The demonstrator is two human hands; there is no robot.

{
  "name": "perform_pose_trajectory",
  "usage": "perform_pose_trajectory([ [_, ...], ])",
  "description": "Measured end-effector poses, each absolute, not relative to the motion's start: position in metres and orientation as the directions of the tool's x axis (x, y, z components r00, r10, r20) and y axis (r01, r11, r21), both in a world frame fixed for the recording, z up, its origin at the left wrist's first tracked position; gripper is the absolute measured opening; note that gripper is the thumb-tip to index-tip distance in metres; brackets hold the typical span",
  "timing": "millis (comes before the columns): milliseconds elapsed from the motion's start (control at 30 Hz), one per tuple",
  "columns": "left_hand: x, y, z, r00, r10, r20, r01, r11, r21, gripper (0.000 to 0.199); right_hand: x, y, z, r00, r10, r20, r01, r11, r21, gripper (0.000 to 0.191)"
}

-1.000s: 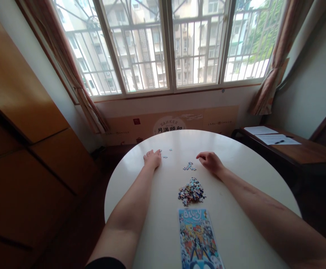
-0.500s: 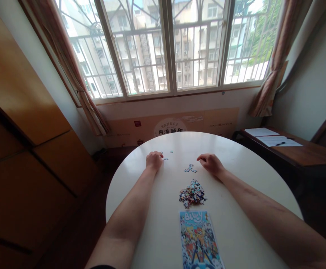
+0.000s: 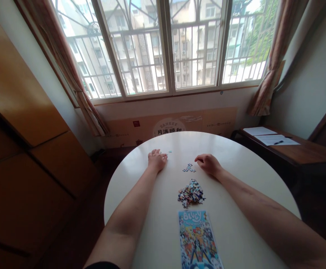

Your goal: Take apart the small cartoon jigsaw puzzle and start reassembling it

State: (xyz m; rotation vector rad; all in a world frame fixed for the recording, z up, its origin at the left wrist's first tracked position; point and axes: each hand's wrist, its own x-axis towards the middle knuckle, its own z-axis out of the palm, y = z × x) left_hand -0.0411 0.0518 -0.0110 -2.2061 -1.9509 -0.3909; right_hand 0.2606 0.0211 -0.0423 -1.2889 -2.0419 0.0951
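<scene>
My left hand (image 3: 157,160) lies on the far left part of the table with its fingers spread. Loose jigsaw pieces (image 3: 170,151) lie by its fingertips, one of them partly covered. To the right, my right hand (image 3: 208,163) rests on the tabletop with fingers curled in; whatever they may hold is hidden. Between the hands, nearer the right one, is a small cluster of light blue jigsaw pieces (image 3: 189,168). Closer to me sits a heap of mixed jigsaw pieces (image 3: 191,193). Below that lies a colourful Bluey picture sheet (image 3: 198,237).
The round white table (image 3: 241,175) fills the middle of the view. A wooden side table (image 3: 311,151) with papers (image 3: 276,140) and dark pens stands at the right. Wooden cabinets (image 3: 48,149) line the left, and a barred window is beyond.
My left hand has shifted slightly right and spread its fingers, now covering a piece that showed beside it. My right hand stays curled in nearly the same place.
</scene>
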Motion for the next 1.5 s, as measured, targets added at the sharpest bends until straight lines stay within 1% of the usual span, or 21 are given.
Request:
perform_pose_trajectory([
  [100,-0.039,0.062,-0.01,0.086,0.955,0.284,0.994,-0.1,0.037,0.038,0.261,0.021,-0.041,-0.255,0.814,0.522,0.767,0.499,-0.404,0.027],
  [233,-0.039,0.075,-0.012,0.099,0.96,0.26,0.993,-0.112,0.035,0.04,0.262,0.021,-0.042,-0.25,0.815,0.523,0.773,0.493,-0.4,0.027],
  [533,-0.043,0.088,-0.018,0.083,0.972,0.221,0.99,-0.106,0.095,0.042,0.265,0.022,-0.045,-0.259,0.823,0.506,0.776,0.489,-0.398,0.027],
  [733,-0.049,0.082,-0.015,0.059,0.961,0.27,0.988,-0.095,0.124,0.046,0.265,0.02,-0.043,-0.27,0.818,0.508,0.771,0.5,-0.395,0.027],
  [833,-0.05,0.08,-0.015,0.06,0.962,0.265,0.989,-0.093,0.115,0.047,0.264,0.02,-0.043,-0.272,0.816,0.51,0.767,0.504,-0.397,0.027],
  [1133,-0.043,0.078,-0.012,0.098,0.982,0.16,0.99,-0.113,0.083,0.046,0.264,0.02,-0.043,-0.269,0.815,0.513,0.763,0.506,-0.404,0.027],
  [1500,-0.043,0.08,-0.013,0.096,0.989,0.116,0.992,-0.105,0.072,0.048,0.264,0.018,-0.043,-0.269,0.816,0.512,0.759,0.507,-0.408,0.027],
])
